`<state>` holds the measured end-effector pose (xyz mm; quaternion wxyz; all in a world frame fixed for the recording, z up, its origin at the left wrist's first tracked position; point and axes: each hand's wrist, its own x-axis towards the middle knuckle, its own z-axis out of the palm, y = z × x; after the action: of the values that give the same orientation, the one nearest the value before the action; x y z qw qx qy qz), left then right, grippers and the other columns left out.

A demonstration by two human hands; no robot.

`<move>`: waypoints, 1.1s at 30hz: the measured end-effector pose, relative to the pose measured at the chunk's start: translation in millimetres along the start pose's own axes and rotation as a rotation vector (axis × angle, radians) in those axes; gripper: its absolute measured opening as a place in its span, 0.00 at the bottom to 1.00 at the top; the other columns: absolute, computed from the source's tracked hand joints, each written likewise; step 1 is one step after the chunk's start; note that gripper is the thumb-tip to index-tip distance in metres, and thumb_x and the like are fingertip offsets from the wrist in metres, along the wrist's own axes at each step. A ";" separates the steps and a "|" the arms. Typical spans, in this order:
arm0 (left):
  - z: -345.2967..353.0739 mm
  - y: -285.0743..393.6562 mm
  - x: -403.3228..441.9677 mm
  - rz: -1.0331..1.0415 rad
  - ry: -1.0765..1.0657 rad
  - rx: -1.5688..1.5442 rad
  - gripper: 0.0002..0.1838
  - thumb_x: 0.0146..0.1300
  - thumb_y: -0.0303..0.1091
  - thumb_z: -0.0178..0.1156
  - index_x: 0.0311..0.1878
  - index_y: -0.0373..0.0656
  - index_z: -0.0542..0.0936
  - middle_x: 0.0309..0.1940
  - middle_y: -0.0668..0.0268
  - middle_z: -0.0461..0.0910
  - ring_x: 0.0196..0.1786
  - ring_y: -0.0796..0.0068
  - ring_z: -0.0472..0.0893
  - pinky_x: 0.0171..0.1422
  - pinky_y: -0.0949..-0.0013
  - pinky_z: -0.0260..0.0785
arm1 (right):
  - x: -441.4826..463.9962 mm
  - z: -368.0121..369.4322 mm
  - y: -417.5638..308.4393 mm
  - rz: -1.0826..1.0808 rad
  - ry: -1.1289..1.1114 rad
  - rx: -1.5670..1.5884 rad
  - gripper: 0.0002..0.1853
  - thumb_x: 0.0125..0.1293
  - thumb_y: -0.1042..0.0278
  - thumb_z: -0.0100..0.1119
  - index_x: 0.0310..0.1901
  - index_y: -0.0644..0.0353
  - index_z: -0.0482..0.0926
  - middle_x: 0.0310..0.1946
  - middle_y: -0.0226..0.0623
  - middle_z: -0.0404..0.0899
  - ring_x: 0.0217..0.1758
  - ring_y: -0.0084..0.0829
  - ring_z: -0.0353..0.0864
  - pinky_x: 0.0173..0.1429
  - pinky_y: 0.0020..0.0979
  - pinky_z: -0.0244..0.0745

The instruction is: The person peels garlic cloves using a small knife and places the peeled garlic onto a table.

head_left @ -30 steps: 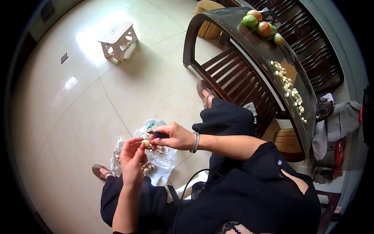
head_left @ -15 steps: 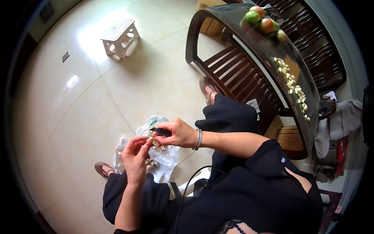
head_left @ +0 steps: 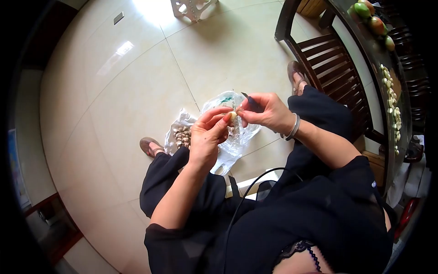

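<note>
Between the thumb and fingers of my left hand (head_left: 210, 133) is a pale garlic clove (head_left: 233, 115). My right hand (head_left: 270, 114) is closed around a small dark knife (head_left: 254, 104), its blade pointing up and away from me. The thumb and fingertips of that hand also meet the clove. Below both hands, a white plastic bag (head_left: 230, 157) lies spread on the floor with peel scraps on it. Unpeeled garlic (head_left: 182, 136) is heaped on the bag's left side, partly hidden by my left arm and leg.
At right stands a dark table (head_left: 365, 50) bearing a row of peeled garlic cloves (head_left: 391, 93) and several red-green fruits (head_left: 377, 25). A slatted wooden shelf (head_left: 328, 64) sits under it. A pale stool (head_left: 194, 9) stands ahead. A black cable (head_left: 237, 205) crosses my lap.
The view has swung left, so the table and stool now sit farther right and the stool is cut off by the top edge. Both hands stay together at the clove, knife still held.
</note>
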<state>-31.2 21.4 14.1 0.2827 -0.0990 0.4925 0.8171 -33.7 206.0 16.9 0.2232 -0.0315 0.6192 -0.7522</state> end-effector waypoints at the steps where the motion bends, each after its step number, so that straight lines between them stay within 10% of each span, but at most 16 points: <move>1: -2.8 0.5 -0.2 0.014 -0.025 0.039 0.10 0.59 0.27 0.56 0.44 0.36 0.77 0.30 0.69 0.78 0.23 0.90 0.66 0.25 0.85 0.56 | -0.3 1.5 0.7 -0.021 0.016 0.000 0.05 0.59 0.75 0.55 0.35 0.67 0.74 0.26 0.32 0.76 0.29 0.20 0.76 0.37 0.21 0.72; 12: 1.1 7.3 -2.6 0.089 -0.039 0.458 0.12 0.62 0.30 0.54 0.45 0.34 0.77 0.30 0.71 0.77 0.28 0.87 0.69 0.33 0.82 0.63 | -1.7 6.7 4.3 -0.268 0.156 -0.507 0.08 0.52 0.70 0.60 0.27 0.66 0.74 0.17 0.38 0.73 0.21 0.19 0.74 0.25 0.23 0.68; 21: -3.9 6.2 1.3 -0.097 -0.090 -0.001 0.14 0.66 0.35 0.46 0.47 0.35 0.74 0.29 0.69 0.76 0.23 0.86 0.67 0.27 0.83 0.58 | -2.0 0.8 6.8 -0.086 0.142 -0.152 0.05 0.60 0.76 0.54 0.37 0.68 0.74 0.28 0.31 0.76 0.30 0.18 0.75 0.37 0.19 0.72; 27: -11.7 11.7 0.8 -0.195 -0.118 -0.140 0.16 0.66 0.35 0.46 0.51 0.34 0.71 0.31 0.68 0.75 0.26 0.85 0.69 0.29 0.82 0.59 | 3.7 -1.0 12.6 -0.102 0.232 -0.482 0.07 0.60 0.73 0.54 0.34 0.68 0.76 0.22 0.33 0.78 0.27 0.18 0.76 0.34 0.20 0.71; 33: 1.8 25.0 4.7 -0.034 -0.015 0.098 0.15 0.65 0.32 0.46 0.50 0.32 0.70 0.31 0.70 0.73 0.28 0.87 0.66 0.29 0.83 0.58 | 14.9 -3.5 40.0 -0.056 0.194 -0.896 0.15 0.52 0.55 0.57 0.29 0.61 0.77 0.25 0.47 0.76 0.30 0.45 0.77 0.35 0.40 0.72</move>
<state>-48.9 15.8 31.7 0.3049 -0.0870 0.5281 0.7878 -36.3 198.3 -25.1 0.1080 -0.0710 0.9004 -0.4154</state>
